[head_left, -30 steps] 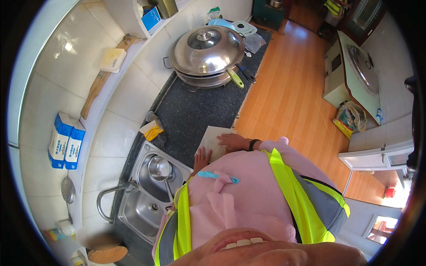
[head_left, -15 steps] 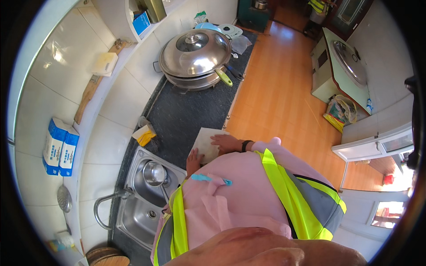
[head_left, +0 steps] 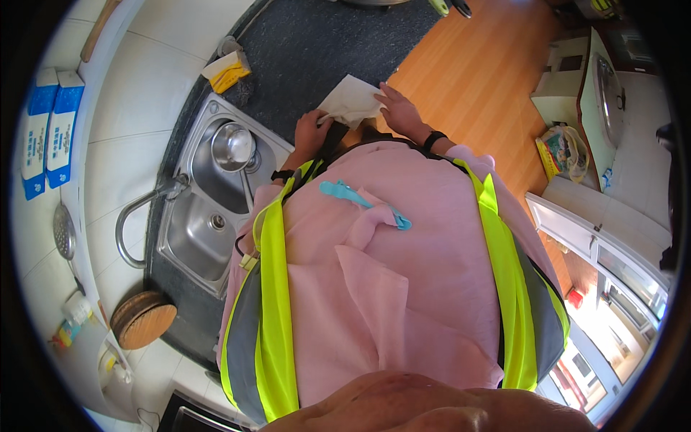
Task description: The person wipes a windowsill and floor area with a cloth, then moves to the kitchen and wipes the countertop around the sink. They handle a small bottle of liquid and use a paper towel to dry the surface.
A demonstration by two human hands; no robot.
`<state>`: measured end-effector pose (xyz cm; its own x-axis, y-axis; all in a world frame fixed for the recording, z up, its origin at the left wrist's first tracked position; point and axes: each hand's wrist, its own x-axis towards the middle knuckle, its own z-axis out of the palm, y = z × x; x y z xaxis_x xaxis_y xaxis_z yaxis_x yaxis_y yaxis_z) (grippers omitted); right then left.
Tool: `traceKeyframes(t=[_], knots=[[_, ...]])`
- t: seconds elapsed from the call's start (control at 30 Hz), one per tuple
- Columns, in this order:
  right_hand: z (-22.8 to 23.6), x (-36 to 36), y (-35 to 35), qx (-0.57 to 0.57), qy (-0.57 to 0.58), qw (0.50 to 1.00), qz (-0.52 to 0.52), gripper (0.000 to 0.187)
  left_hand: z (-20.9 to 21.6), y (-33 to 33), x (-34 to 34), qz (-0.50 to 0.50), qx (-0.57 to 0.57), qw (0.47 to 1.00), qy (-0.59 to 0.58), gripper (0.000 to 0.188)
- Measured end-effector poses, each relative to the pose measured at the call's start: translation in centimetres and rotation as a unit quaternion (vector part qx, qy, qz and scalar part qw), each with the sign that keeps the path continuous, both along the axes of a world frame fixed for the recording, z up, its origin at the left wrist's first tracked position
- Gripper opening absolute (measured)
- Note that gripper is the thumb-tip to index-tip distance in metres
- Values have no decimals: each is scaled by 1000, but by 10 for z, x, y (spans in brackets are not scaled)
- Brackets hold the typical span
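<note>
A white cloth or paper sheet lies over the front edge of the dark counter, creased along its near side. My left hand is closed on its near left corner, with the fingers curled. At the opposite side, my right hand has its fingers stretched out and apart against the sheet's right edge. My torso partly hides the near side of the sheet. Left of my left hand is the steel double sink, with a steel pan in its far basin.
A curved tap rises behind the sink. A yellow-and-white package stands near the wall. Round wooden boards lean at the lower left. Pan handles project over the counter's far edge. A bag sits on the floor at right.
The view has shifted, so the sink and counter sit higher in it. The sheet has gone from flat to creased. My left hand has closed on its corner; my right hand is at its edge.
</note>
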<state>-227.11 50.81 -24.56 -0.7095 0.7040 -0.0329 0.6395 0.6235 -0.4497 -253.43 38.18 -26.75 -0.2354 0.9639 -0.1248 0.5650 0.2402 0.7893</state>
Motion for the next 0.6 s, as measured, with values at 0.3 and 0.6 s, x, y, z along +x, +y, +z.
traceKeyframes(t=[0.3, 0.6], knots=[[3, -10, 7, -59, 10, 997, -46, 58, 34, 30, -8, 121, -23, 964, -236, 32], [4, -16, 23, 81, 83, 989, -89, 72, 120, 92, 18, 65, 27, 941, -332, 27]])
